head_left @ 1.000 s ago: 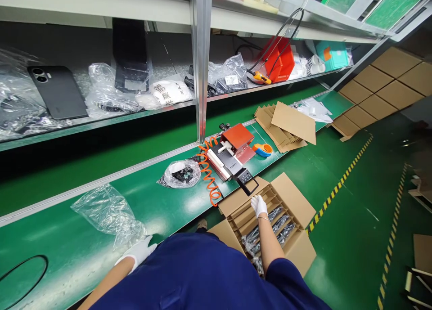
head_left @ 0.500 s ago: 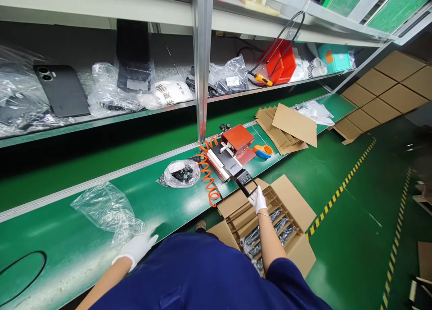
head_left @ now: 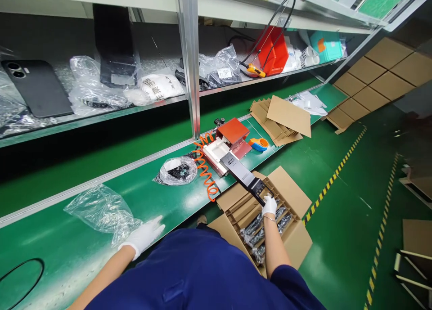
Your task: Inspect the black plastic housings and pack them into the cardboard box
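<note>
My right hand [head_left: 269,205], in a white glove, grips a long dark grey panel [head_left: 243,172] by the black frame-like handle at its near end. The panel slants over the bench edge and above an open carton [head_left: 293,184]. Its far end lies close to a white cradle [head_left: 218,151] in a red press-like fixture [head_left: 232,131]. My left hand [head_left: 143,235], also gloved, is open with its fingers stretched out at the bench's front edge. Beside it lies a clear plastic bag [head_left: 101,208].
The carton has cardboard dividers and several bagged dark parts [head_left: 258,233]. A coiled orange hose [head_left: 204,166], a bag of black parts [head_left: 178,170] and a blue-orange tape roll [head_left: 259,144] surround the fixture. Cardboard sheets [head_left: 286,116] lie further along the bench [head_left: 182,206].
My right hand has drawn the panel out of the fixture, towards me and over the carton, baring the white cradle. My left hand has shifted slightly right along the bench edge.
</note>
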{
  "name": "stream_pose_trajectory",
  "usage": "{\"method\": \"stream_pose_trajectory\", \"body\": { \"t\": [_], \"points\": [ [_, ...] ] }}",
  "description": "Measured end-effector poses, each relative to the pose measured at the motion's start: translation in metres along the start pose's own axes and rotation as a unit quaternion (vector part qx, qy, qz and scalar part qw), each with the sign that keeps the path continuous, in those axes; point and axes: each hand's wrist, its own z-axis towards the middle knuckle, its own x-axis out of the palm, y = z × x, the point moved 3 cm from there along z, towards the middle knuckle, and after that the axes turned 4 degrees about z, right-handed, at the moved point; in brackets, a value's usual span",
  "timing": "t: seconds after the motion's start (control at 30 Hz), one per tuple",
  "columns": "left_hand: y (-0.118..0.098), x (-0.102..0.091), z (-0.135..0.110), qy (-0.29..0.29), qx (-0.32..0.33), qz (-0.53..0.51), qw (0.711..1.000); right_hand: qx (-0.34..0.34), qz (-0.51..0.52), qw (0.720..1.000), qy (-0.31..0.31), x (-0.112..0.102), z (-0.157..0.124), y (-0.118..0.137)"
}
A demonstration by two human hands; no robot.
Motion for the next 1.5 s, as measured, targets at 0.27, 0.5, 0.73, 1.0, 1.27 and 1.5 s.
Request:
{"method": "stream_pose_trajectory", "body": {
  "t": [0.27, 0.5, 0.73, 1.0, 1.27, 1.5],
  "points": [
    [-0.031, -0.096, -0.009, -0.111, 0.068, 0.016, 0.991, -0.214, 0.033, 0.976, 0.020, -0.066, -0.055, 0.120],
    [-0.096, -0.176, -0.062, -0.121, 0.313, -0.073, 0.939, -0.457, -0.054, 0.828, 0.320, 0.038, -0.189, 0.277],
    [-0.051, -0.169, -0.097, -0.193, 0.290, -0.349, 0.870, -0.576, 0.038, 0.693, 0.431, 0.154, -0.325, 0.291],
    [-0.006, -0.186, -0.135, -0.494, 0.148, -0.531, 0.672, -0.467, -0.093, 0.693, 0.541, 0.208, -0.468, 0.103],
    [0.000, -0.188, -0.141, -0.517, 0.140, -0.552, 0.639, -0.488, -0.035, 0.687, 0.537, 0.237, -0.476, 0.102],
    [0.004, -0.207, -0.132, -0.495, 0.247, -0.526, 0.646, -0.376, 0.061, 0.724, 0.575, 0.221, -0.474, 0.128]
  ]
}}
